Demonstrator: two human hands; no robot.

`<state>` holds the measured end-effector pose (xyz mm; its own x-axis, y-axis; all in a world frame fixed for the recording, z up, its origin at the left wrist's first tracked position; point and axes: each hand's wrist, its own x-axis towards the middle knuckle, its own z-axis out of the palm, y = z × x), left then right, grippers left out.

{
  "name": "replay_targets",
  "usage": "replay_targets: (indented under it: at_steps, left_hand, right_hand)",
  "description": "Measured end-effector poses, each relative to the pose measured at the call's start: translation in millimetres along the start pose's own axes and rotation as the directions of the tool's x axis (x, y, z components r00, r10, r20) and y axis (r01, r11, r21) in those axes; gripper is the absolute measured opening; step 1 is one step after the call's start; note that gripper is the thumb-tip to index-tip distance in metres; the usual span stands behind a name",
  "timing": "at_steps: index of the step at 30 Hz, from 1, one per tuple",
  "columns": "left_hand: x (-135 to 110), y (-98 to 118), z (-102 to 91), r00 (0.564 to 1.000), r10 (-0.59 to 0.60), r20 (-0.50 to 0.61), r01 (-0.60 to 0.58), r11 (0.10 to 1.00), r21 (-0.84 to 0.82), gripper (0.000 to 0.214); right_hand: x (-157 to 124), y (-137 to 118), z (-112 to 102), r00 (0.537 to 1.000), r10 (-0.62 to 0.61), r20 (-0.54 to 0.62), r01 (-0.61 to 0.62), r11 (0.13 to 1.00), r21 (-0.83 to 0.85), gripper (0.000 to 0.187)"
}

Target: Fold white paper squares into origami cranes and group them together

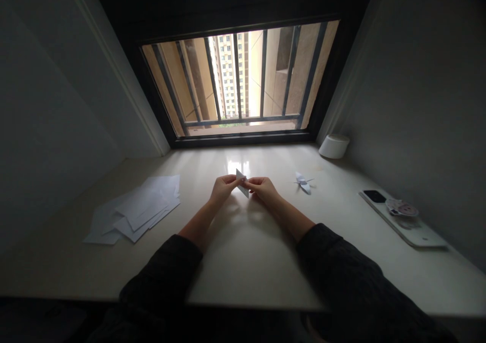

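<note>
A small folded piece of white paper (243,183) is held up between both hands, over the middle of the pale sill. It has a narrow, pointed diamond shape, and its finer folds are too small to make out. My left hand (224,187) pinches it from the left with thumb and fingers. From the right, my right hand (262,188) grips it the same way, and the fingertips of both hands nearly meet at its centre. To the right of my right hand, a folded white paper crane (304,183) rests on the sill.
Loose white paper sheets (146,206) lie in an overlapping pile at the left. A white rounded object (334,146) stands by the right wall. Nearer me lies a phone (421,234) with a round decorated grip on it. A dark-framed barred window (243,140) closes the back.
</note>
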<state>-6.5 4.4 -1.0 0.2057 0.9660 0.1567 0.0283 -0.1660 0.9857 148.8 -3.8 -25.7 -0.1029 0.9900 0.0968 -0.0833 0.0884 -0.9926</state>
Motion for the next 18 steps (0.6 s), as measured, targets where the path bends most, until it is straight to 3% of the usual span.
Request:
replay_targets:
  at_steps: [4,9,18]
  left_hand:
    - [1.5,0.1,-6.6,0.995,-0.095,-0.01,0.095,0.995,0.038,0.031]
    - [2.6,-1.4,-9.6,0.977,-0.206,-0.046,0.203,0.978,-0.054,0.036]
    - [1.0,0.5,-8.0,0.96,-0.27,-0.075,0.251,0.947,-0.198,0.038]
  right_hand:
    - [-2.6,-6.3,1.5,0.998,-0.017,0.055,0.017,1.0,0.005,0.032]
    - [-2.9,-9.7,2.2,0.996,-0.008,0.085,0.007,1.0,0.019,0.032]
    - [-5.3,-8.1,5.0,0.997,-0.006,0.078,0.002,0.999,0.041,0.029]
